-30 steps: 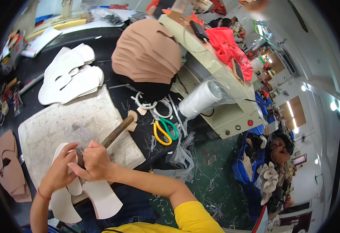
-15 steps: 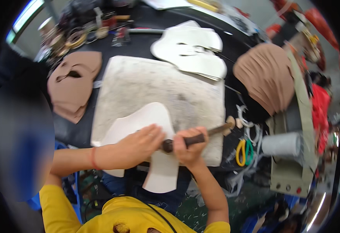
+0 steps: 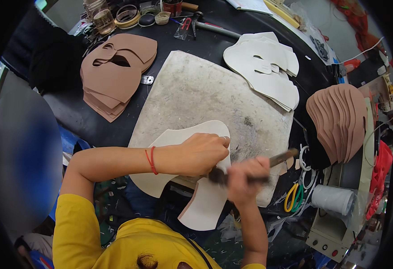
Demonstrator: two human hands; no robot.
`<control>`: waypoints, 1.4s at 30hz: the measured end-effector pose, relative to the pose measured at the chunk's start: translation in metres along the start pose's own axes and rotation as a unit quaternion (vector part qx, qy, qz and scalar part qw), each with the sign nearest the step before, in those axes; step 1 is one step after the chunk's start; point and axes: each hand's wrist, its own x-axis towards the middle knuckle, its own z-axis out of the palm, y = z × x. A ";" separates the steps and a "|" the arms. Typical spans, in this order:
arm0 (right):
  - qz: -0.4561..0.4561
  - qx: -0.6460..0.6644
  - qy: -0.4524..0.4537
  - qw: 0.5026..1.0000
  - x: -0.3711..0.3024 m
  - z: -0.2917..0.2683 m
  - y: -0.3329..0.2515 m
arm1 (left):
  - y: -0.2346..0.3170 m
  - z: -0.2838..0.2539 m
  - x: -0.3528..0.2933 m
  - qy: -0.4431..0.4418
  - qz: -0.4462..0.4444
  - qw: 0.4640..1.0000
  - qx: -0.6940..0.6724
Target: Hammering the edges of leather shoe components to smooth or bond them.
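Note:
A white curved sheet piece (image 3: pixel 207 210) with a tan cut edge lies partly on the stone slab (image 3: pixel 196 85), its lower part sticking out past the front edge. My left hand (image 3: pixel 196 154), a red string on its wrist, rests on this piece with fingers curled down against it; the fingertips are mostly hidden. Just to the right, my right hand (image 3: pixel 249 177) is wrapped around what looks like a hammer (image 3: pixel 284 157), gripped close to its dark head. The head is beside the left hand, over the white piece. Motion blurs the right hand and the hammer head.
Tan cut pieces (image 3: pixel 109 80) are stacked left of the slab, white ones (image 3: pixel 254 62) behind it, more tan ones (image 3: pixel 335 121) at right. Scissors (image 3: pixel 291 197) with yellow and green handles and a thread spool (image 3: pixel 333 199) are at right. Tape rolls (image 3: pixel 127 15) and a jar (image 3: pixel 100 18) stand behind.
My left hand's fingers, stretched out flat before, are now curled. The hammer stays in my right hand. The whole view has shifted, so the table's things appear farther right.

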 end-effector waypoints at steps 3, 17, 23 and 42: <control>0.053 -0.014 -0.032 0.998 0.011 0.011 0.015 | -0.009 0.018 -0.020 0.183 0.007 0.977 -0.109; 0.039 0.038 -0.020 0.998 0.010 -0.042 -0.012 | 0.003 -0.025 0.002 0.007 0.274 0.931 0.241; 0.046 -0.034 0.003 0.998 -0.018 -0.015 0.015 | 0.002 0.032 -0.005 0.201 0.120 0.972 -0.034; 0.056 0.174 -0.141 0.973 0.012 -0.034 -0.003 | 0.005 0.026 -0.015 0.176 -0.077 0.968 -0.160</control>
